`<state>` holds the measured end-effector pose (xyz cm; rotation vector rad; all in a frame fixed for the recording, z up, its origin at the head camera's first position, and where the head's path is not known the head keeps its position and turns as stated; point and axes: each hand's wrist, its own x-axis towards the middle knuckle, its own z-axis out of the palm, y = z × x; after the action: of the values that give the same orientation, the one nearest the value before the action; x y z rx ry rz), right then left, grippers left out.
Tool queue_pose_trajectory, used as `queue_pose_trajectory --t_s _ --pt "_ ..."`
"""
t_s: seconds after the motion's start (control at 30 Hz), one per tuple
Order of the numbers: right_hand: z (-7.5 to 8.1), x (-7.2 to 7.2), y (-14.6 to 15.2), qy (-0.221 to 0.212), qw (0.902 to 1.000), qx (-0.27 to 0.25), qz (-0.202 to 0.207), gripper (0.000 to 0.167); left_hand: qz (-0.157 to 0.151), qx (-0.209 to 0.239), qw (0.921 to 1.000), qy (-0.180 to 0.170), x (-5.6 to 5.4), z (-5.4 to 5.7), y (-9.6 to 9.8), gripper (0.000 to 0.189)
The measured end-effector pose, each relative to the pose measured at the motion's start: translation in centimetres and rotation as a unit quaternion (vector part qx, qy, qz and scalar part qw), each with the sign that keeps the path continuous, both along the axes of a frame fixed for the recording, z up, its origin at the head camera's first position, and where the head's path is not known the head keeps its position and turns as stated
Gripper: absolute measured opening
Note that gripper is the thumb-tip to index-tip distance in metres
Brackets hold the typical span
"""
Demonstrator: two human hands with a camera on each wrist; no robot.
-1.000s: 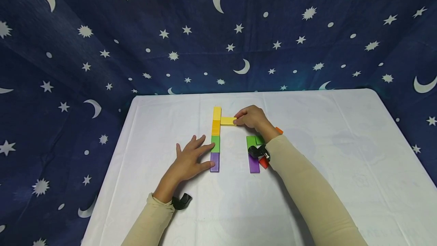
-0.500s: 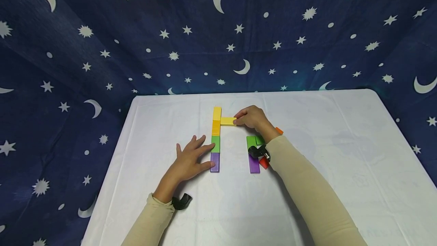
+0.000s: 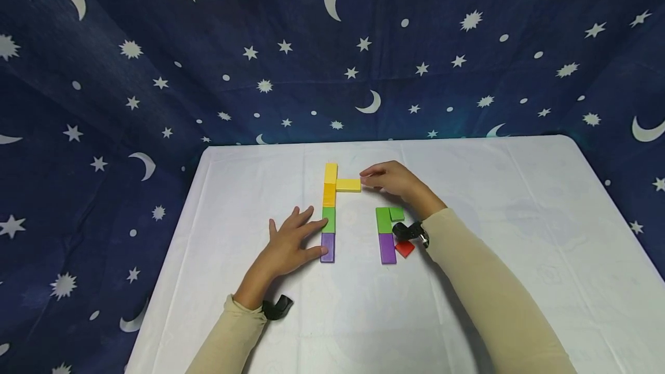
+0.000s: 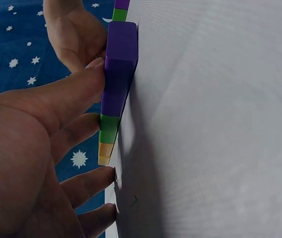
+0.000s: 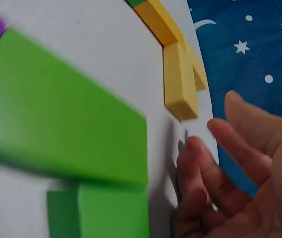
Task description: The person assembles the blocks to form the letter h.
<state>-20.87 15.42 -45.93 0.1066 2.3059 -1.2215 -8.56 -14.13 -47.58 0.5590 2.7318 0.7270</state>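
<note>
A straight column of blocks lies on the table: purple [image 3: 328, 253], green [image 3: 331, 213], orange [image 3: 329, 195] and yellow [image 3: 331, 173] at the far end. Another yellow block [image 3: 348, 185] juts sideways from its upper part. My left hand [image 3: 288, 247] has its fingers spread, thumb at the purple block and index fingertip at the green one. In the right wrist view, my right hand [image 5: 235, 173] is just off the free end of the jutting yellow block [image 5: 178, 82], fingers loosely bent and a gap between.
To the right lie a second green block [image 3: 384, 220], a purple block [image 3: 387, 249], a smaller green block [image 3: 397, 214] and a red block [image 3: 404, 248]. My right wrist camera [image 3: 410, 231] hangs close over them. A starry curtain [image 3: 291, 103] stands behind the white table [image 3: 249, 178].
My right hand has let go of the jutting yellow block and shifted slightly right. Its arm now covers the orange piece seen earlier at the right. The left hand stays put.
</note>
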Motion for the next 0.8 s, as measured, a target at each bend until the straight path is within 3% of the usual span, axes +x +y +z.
queue_pose_trajectory --t_s 0.13,0.27,0.33,0.5,0.8 --pt "0.4 0.6 1.6 0.014 0.9992 0.008 0.037 0.037 -0.001 -0.002 1.0000 0.000 0.0 0.0 0.0 0.064" --pt "1.2 1.2 2.9 0.065 0.9935 0.037 0.086 0.035 -0.001 0.000 1.0000 0.005 0.0 -0.1 -0.1 0.064" --pt "1.6 1.6 3.5 0.102 0.9867 0.059 0.112 0.033 -0.001 0.002 1.0000 0.007 0.0 -0.1 -0.1 0.064" --pt "2.2 2.8 4.7 0.185 0.9593 0.118 0.178 0.026 -0.001 0.003 1.0000 0.008 0.0 -0.2 -0.1 0.064" --pt "1.5 4.2 6.4 0.213 0.9306 0.161 0.250 0.032 -0.003 0.005 1.0000 0.006 0.0 -0.2 0.0 0.064"
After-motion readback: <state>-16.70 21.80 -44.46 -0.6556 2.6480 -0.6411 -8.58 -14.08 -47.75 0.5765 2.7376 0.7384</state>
